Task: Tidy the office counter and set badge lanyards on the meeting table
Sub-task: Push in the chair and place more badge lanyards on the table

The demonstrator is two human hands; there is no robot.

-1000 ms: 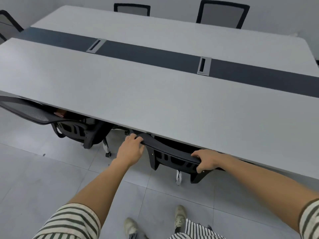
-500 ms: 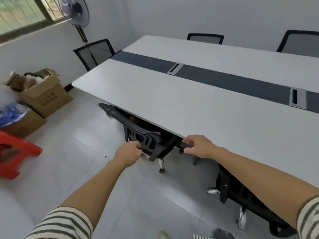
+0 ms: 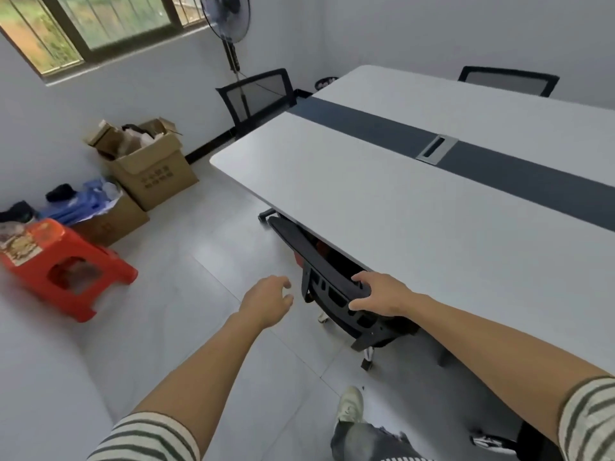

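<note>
The long white meeting table with a dark centre strip fills the right of the view; nothing lies on it. A black mesh office chair is tucked under its near edge, backrest top sticking out. My right hand grips the top edge of that backrest. My left hand hovers just left of the chair, fingers loosely curled and apart, holding nothing. No lanyards show.
A red plastic stool stands on the floor at left, with two open cardboard boxes of clutter behind it. A standing fan and another black chair sit at the table's far end. Grey tiled floor lies between.
My view has swung left along the table. Both hands left the first chair; my right hand now holds the backrest of the chair at the table's left end, and my left hand hangs free.
</note>
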